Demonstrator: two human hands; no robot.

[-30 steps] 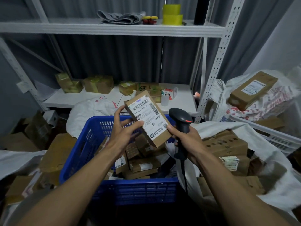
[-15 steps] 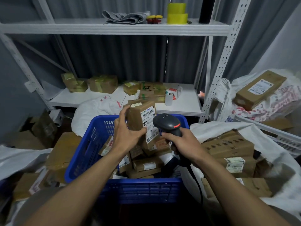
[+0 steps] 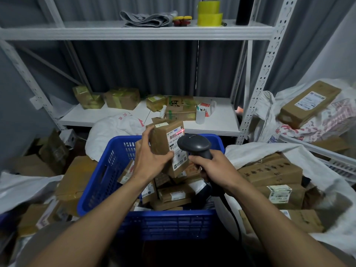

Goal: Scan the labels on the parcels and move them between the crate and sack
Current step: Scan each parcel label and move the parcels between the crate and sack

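Two bare forearms reach out over the blue crate (image 3: pixel 96 182), whose slotted front wall sits closest to the camera. Inside it lie brown cardboard parcels (image 3: pixel 175 195) piled at odd angles, several with white barcode labels too small to read.

Above the pile, the left hand (image 3: pixel 152 160) grips the held parcel (image 3: pixel 159 143) upright, thumb across its front, fingers curled round the far side. Its white label (image 3: pixel 176 149) faces the scanner; a red scan line crosses the barcode near the top. Below it a row of figures starts "159-159-A03" and then blurs, and lower down there is one large character, 药. The right hand (image 3: pixel 212 166) is wrapped round the handle of the black scanner (image 3: pixel 192 145), the head just beside the label, the cable dropping past the wrist.

To the right, the white sack (image 3: pixel 327 180) lies open with larger boxes (image 3: pixel 269 172) in it, one with an upside-down barcode sticker.

Further back, the lower shelf (image 3: pixel 217 120) carries tape-wrapped boxes and a white cup (image 3: pixel 200 114). The upper shelf (image 3: pixel 134 32) has yellow tape rolls (image 3: pixel 209 14) and a folded grey cloth (image 3: pixel 146 18)
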